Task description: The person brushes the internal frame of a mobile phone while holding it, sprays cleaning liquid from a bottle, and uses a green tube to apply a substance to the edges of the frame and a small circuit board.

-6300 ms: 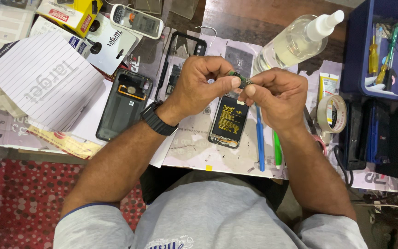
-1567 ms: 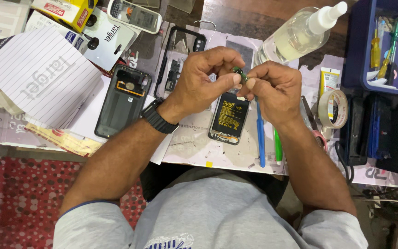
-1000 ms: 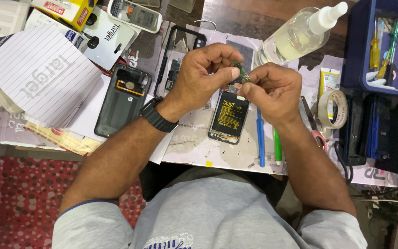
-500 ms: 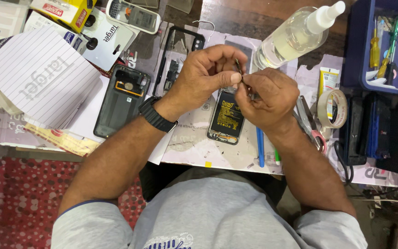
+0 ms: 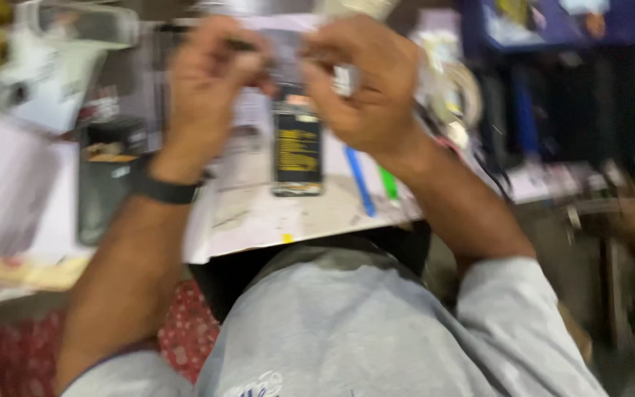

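The view is badly blurred by motion. My left hand (image 5: 211, 81) and my right hand (image 5: 365, 81) are raised near the top of the view with fingers curled and a small gap between them. Whatever sits in the fingertips is smeared and cannot be made out. A black wristband (image 5: 163, 190) is on my left wrist. Below the hands an opened phone (image 5: 297, 151) with a black battery lies on the white work mat (image 5: 295, 217).
A blue tool (image 5: 359, 180) and a green tool (image 5: 389, 184) lie right of the phone. A dark phone back cover (image 5: 104, 184) lies to the left, a tape roll (image 5: 464, 84) and a blue tray (image 5: 553, 26) to the right. Papers and boxes crowd the far left.
The camera has swung down and right, so the table slid up and left. My hands, pinched together on a small green part before, now show a gap between them.
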